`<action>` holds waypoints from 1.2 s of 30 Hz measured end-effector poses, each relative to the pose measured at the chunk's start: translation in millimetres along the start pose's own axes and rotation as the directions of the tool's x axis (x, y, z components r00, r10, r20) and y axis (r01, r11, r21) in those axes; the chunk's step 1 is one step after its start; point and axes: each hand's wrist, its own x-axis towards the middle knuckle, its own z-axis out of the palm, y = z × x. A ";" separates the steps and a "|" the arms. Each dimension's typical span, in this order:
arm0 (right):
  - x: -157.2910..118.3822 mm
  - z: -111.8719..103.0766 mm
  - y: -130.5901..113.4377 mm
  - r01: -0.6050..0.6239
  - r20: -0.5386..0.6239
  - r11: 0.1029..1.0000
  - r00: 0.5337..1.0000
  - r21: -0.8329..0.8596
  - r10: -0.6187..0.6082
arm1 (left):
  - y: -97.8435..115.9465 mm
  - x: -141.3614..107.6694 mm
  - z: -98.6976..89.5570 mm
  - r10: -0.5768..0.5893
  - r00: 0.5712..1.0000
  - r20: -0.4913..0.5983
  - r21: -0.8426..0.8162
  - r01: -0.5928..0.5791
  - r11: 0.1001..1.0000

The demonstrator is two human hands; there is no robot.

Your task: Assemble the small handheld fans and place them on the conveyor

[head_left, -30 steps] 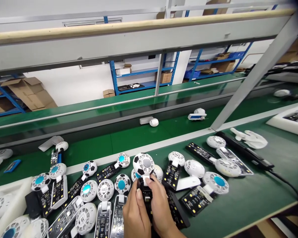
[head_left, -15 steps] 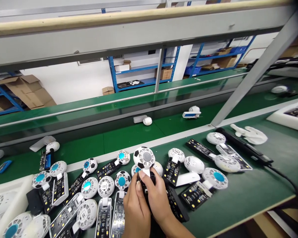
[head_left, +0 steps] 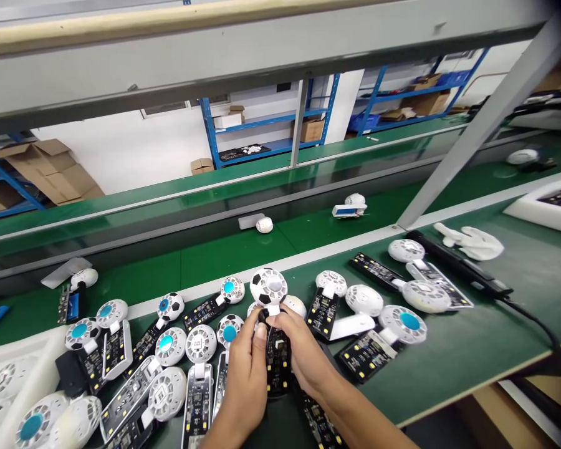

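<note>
Currently, at six o'clock in the view, the left hand (head_left: 245,368) and right hand (head_left: 303,349) are closed around a black circuit-board handle (head_left: 278,368) just below its round, black-and-white football-patterned plastic head (head_left: 268,285). At three o'clock from them lies a white vented disc (head_left: 404,323) with a bright blue centre; a thick-walled white tray (head_left: 42,352) sits at nine, and a long black corded tool (head_left: 462,268) between two and three.

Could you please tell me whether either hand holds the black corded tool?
No, the left hand and right hand grip the football-patterned device; the corded tool lies on the table.
</note>
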 end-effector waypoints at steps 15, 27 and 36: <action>9.9 -34.7 -35.9 0.074 0.336 0.693 0.907 -0.717 0.252 | -43.7 1.0 0.0 0.577 0.802 0.157 0.639 -0.528 0.560; -2.1 -14.2 -48.8 0.341 0.488 0.527 0.856 -0.779 0.168 | -7.3 9.9 -12.8 0.223 0.975 0.003 0.299 -0.213 0.930; -4.9 -10.1 -48.0 0.353 0.479 0.538 0.871 -0.766 0.110 | -8.6 8.4 -11.6 0.473 0.862 -0.183 0.500 -0.333 0.799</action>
